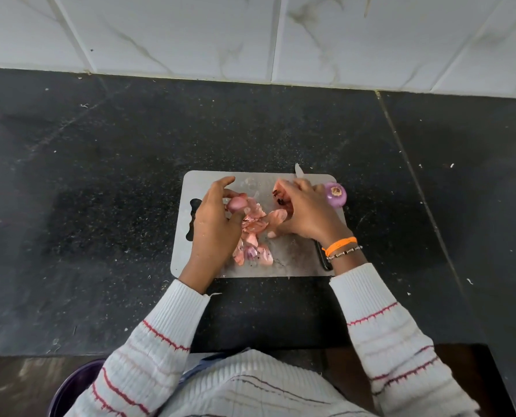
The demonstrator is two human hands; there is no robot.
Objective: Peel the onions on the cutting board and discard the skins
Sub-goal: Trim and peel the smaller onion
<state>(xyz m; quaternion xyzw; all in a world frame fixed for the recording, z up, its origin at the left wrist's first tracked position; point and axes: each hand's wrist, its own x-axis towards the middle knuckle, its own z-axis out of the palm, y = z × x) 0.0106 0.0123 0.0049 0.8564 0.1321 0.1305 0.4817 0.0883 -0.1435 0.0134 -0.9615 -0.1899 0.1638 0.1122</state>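
So the whole thing sits on a black speckled stone countertop (100, 191), polished, with little white flecks and crumbs scattered over it and a thin seam running diagonally down the right side. Behind it the wall is big white marble-look tiles (190, 31) with grey veining. At the bottom edge there's a dark, streaky floor and the rim of a purple bucket-type container (70, 383) poking out by the left elbow.

In the middle of the counter is a grey cutting board (298, 260) with a handle cutout on its left side. A pile of pinkish onion skins (255, 227) lies down the centre of the board. The left hand (214, 224) has its fingers curled around a small peeled onion (237, 203) at the top of that pile. The right hand (304, 212) is closed on a bunch of skins (282, 194), gathering them up against the palm. A knife (298, 171) lies under that hand, blade tip sticking out past the far edge of the board and its dark handle showing near the wrist. Another peeled purple onion (335, 194) sits at the board's far right corner, just beside the right hand.

White ribbed sleeves with red stripes, orange thread band (339, 244) on the right wrist.
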